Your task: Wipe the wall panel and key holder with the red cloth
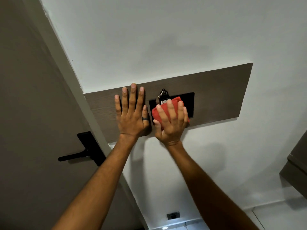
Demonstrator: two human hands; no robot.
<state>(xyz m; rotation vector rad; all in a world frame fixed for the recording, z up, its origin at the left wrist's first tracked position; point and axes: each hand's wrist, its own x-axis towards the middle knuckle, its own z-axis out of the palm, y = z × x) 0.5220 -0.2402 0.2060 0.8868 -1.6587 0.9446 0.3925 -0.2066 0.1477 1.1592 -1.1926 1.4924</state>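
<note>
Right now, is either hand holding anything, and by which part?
The right hand holds the bunched red cloth, fingers spread over its front, pressing it against the black key holder. The left hand holds nothing.

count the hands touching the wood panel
2: the left hand lies flat on the wall panel; the right hand presses the red cloth on the key holder.

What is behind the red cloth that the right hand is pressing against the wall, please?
Behind the red cloth lies the black key holder on the brown wall panel. A key ring and tag poke out above. The plate's middle is covered by cloth and right hand.
</note>
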